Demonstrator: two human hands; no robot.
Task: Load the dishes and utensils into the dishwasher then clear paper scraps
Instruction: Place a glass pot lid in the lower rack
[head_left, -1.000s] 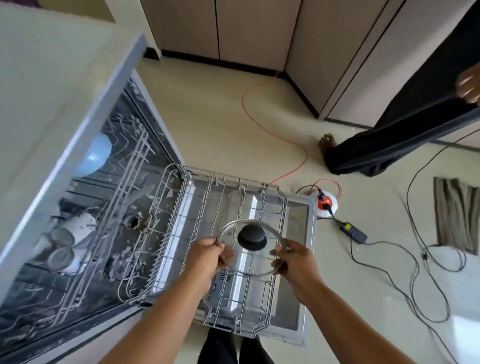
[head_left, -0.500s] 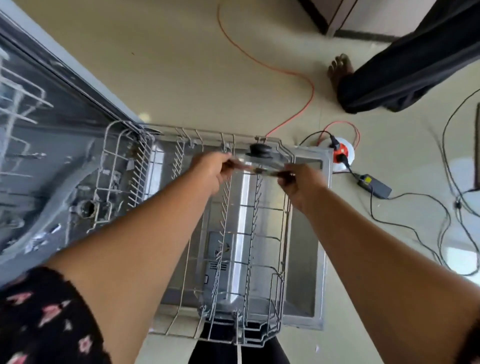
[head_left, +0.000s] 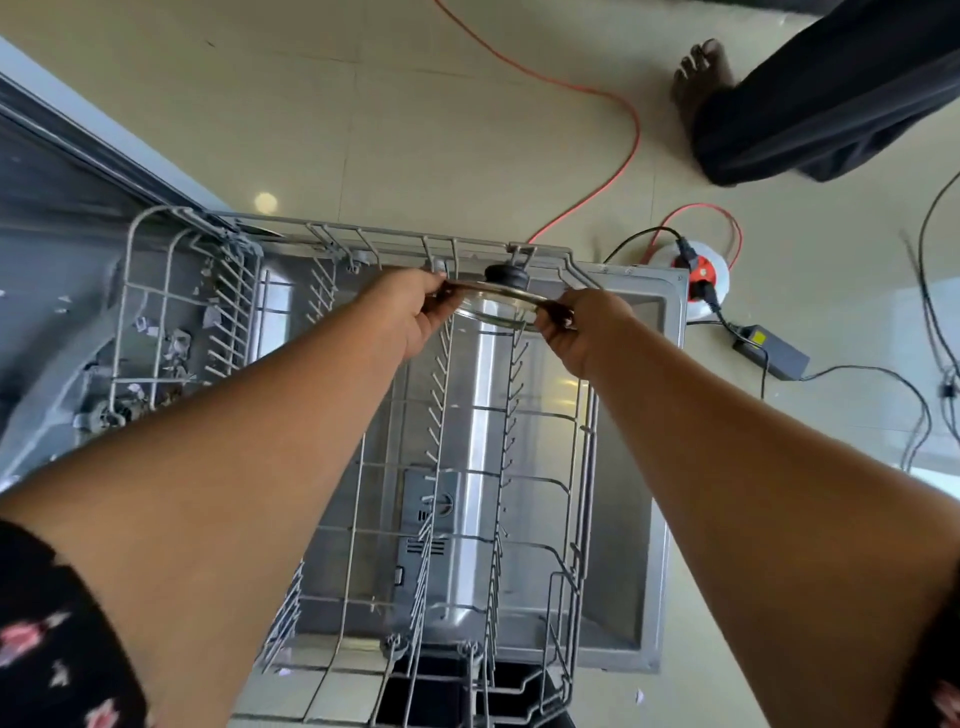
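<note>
Loading a glass pot lid (head_left: 493, 306) at the far end of the pulled-out lower rack (head_left: 582, 467).
Left hand (head_left: 410, 317) and right hand (head_left: 582, 332) each pinch its rim; the rack looks otherwise bare, and paper scraps (head_left: 176, 343) at the left remain uncleared.

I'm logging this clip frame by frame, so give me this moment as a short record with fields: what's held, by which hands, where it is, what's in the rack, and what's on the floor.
held: glass lid with black knob, seen nearly edge-on
left hand: grips the lid's left rim
right hand: grips the lid's right rim
place: over the far end of the pulled-out rack
rack: no dishes visible in it
scraps: paper bits at the rack's left end, inside the dishwasher
floor: orange cable, black adapter
other person: foot at top right
</note>
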